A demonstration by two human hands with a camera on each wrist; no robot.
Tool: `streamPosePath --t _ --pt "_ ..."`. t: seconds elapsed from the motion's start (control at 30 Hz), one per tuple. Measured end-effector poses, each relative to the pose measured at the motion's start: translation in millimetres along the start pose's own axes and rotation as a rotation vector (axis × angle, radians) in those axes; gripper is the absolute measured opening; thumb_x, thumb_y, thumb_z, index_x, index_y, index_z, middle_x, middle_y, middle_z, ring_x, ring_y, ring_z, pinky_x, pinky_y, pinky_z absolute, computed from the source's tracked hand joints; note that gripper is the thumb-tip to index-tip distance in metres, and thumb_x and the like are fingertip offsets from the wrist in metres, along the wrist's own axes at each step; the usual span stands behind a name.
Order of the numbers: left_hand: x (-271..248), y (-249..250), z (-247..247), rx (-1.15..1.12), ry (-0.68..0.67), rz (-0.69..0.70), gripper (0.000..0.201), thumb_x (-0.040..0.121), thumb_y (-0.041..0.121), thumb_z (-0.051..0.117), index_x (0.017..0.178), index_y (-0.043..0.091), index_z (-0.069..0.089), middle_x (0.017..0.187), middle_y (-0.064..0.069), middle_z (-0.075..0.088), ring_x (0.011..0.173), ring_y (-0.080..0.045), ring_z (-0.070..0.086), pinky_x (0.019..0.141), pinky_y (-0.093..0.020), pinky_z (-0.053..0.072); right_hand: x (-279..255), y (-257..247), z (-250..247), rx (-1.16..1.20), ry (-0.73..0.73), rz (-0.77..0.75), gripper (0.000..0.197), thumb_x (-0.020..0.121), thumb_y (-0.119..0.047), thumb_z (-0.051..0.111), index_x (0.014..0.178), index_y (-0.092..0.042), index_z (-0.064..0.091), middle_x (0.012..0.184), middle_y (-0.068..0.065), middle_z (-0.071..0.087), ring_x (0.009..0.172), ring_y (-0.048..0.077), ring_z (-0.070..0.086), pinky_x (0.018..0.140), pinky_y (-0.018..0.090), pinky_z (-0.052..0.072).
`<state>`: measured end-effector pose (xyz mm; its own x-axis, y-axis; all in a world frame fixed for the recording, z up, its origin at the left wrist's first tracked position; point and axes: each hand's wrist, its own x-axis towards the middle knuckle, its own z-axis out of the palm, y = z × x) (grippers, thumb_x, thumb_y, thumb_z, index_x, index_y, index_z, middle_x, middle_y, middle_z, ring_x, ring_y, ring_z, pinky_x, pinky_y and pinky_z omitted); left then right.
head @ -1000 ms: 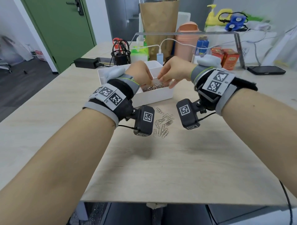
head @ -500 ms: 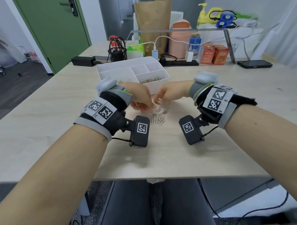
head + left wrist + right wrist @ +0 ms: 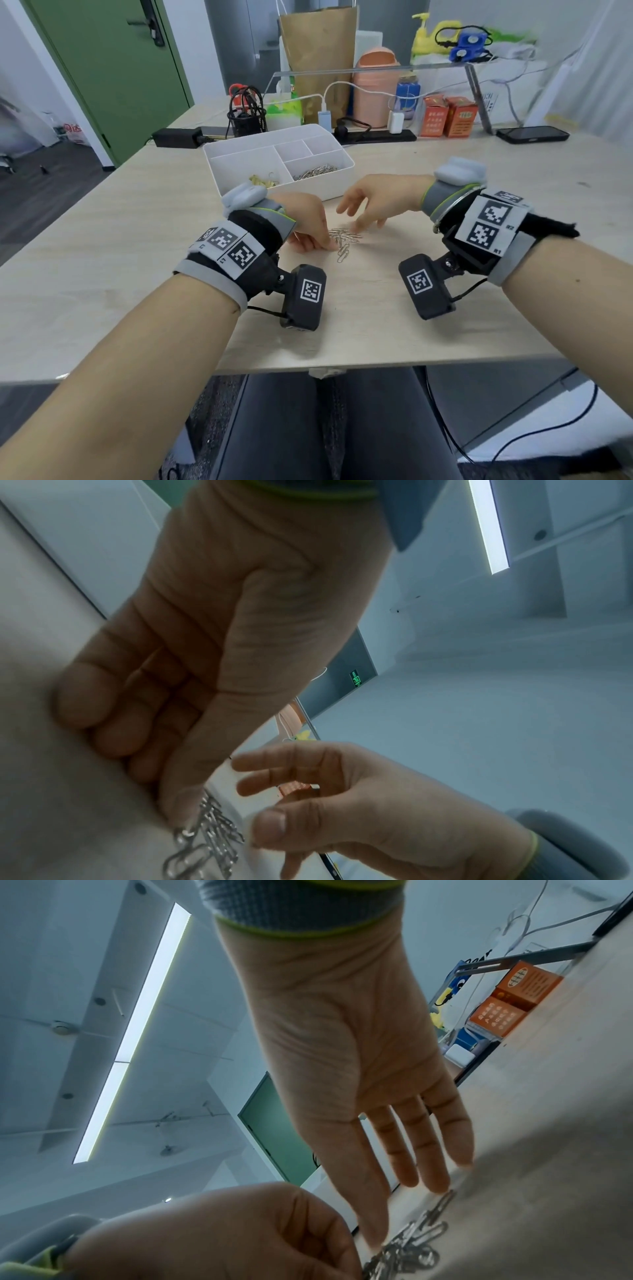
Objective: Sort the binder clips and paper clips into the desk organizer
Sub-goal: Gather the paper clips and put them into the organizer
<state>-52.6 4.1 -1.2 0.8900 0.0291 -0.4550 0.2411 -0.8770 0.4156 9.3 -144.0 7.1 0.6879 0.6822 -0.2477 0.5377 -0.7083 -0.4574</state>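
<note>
Counter [image 3: 376, 318]: we work on a light wood-grain counter.
Paper clips [image 3: 343, 238]: a small heap of silver wire paper clips lies on the counter between our two hands, just in front of the organizer.
Left hand [image 3: 306, 222]: we rest it on the counter with the fingers [image 3: 85, 696] curled under; the thumb tip touches the near edge of the heap. We cannot tell whether it pinches a clip.
Right hand [image 3: 373, 198]: the fingers [image 3: 428, 1148] are released and straight, their tips meeting the counter at the far side of the heap.
Organizer [image 3: 329, 186]: the white plastic divided desk organizer holds silver paper clips in its right front compartment and gold binder clips [image 3: 263, 181] in its left compartment.
</note>
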Motion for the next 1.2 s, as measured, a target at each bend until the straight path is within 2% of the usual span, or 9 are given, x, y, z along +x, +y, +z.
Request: streamPosePath --t 0.2,0.37,0.47,0.53,0.63,0.73,0.9,1.1,1.2 --pt "-5.3 1.1 -0.3 -0.154 0.012 -0.013 0.011 0.089 0.014 0.064 0.088 0.003 0.064 0.075 -0.006 0.062 0.065 -0.014 0.058 0.064 -0.022 0.056 -2.7 -6.0 14.4 -0.105 -0.117 0.092 0.077 0.071 -0.03 0.08 0.136 -0.013 0.043 0.125 0.004 0.057 0.064 0.011 0.063 0.07 0.022 0.052" --pt "-8.8 1.1 -0.4 -0.278 0.066 -0.093 0.014 0.098 0.005 0.043 0.093 -0.002 0.055 0.064 -0.009 0.061 0.063 -0.022 0.057 0.07 -0.03 0.054 4.2 -14.0 19.2 -0.142 -0.099 0.065 0.057 0.074 -0.027 0.079 0.122 -0.013 0.052 0.111 0.007 0.069 0.058 0.009 0.066 0.058 0.016 0.046" --pt "-12.9 3.2 1.8 -0.397 0.028 -0.097 0.023 0.101 0.004 0.032 0.083 0.001 0.046 0.073 -0.009 0.052 0.06 -0.018 0.049 0.053 -0.023 0.051 9.7 -15.2 21.5 -0.153 -0.075 0.046 0.038 0.077 -0.022 0.075 0.109 -0.012 0.058 0.102 0.009 0.073 0.044 0.001 0.062 0.053 0.012 0.043" --pt "-17.8 8.1 3.7 -0.456 0.011 -0.097 0.017 0.102 0.004 0.028 0.096 0.002 0.043 0.073 -0.011 0.05 0.059 -0.019 0.048 0.04 -0.019 0.048 11.0 -16.3 22.0 -0.153 -0.047 0.047 0.03 0.079 -0.019 0.073 0.104 -0.006 0.063 0.096 0.01 0.074 0.044 0.001 0.062 0.048 0.008 0.042" --pt "-23.4 11.9 4.2 -0.537 0.011 -0.07 0.013 0.102 0.003 0.025 0.108 0.003 0.038 0.076 -0.015 0.053 0.063 -0.023 0.051 0.058 -0.027 0.051 11.5 -20.1 22.3 -0.173 -0.019 0.049 0.022 0.079 -0.016 0.07 0.098 -0.004 0.07 0.086 0.009 0.074 0.045 0.001 0.062 0.048 0.006 0.042" --pt "-22.2 9.5 2.4 -0.595 0.041 -0.046 0.03 0.102 0.004 0.028 0.128 -0.004 0.042 0.106 -0.028 0.061 0.086 -0.035 0.059 0.087 -0.038 0.049 13.0 -24.7 23.6 -0.188 0.028 0.074 0.014 0.077 -0.014 0.064 0.088 -0.008 0.072 0.08 0.009 0.074 0.039 -0.002 0.058 0.06 0.014 0.049" --pt "-18.7 6.1 1.7 -0.638 0.11 -0.008 0.036 0.099 0.003 0.03 0.133 -0.008 0.036 0.082 -0.019 0.06 0.069 -0.027 0.06 0.077 -0.036 0.053 17.5 -27.9 25.6 -0.086 0.05 0.153 0.014 0.073 -0.011 0.061 0.083 -0.008 0.07 0.061 0.004 0.069 0.045 0.007 0.064 0.061 0.017 0.054" --pt "-14.2 4.2 1.6 -0.686 0.145 0.011 0.036 0.098 0.001 0.03 0.133 -0.005 0.037 0.106 -0.025 0.061 0.081 -0.035 0.064 0.079 -0.038 0.054 21.8 -31.6 24.9 -0.031 0.051 0.227 0.012 0.074 -0.013 0.066 0.07 -0.003 0.063 0.048 0.001 0.066 0.039 0.009 0.063 0.06 0.02 0.055" --pt "-9.4 1.4 -0.1 -0.675 0.15 0.022 0.033 0.097 -0.001 0.033 0.13 -0.003 0.041 0.095 -0.018 0.062 0.071 -0.028 0.064 0.079 -0.041 0.055 22.1 -35.1 24.5 -0.029 0.062 0.239 0.018 0.074 -0.014 0.068 0.062 -0.006 0.058 0.039 -0.001 0.061 0.036 0.008 0.061 0.057 0.019 0.054"
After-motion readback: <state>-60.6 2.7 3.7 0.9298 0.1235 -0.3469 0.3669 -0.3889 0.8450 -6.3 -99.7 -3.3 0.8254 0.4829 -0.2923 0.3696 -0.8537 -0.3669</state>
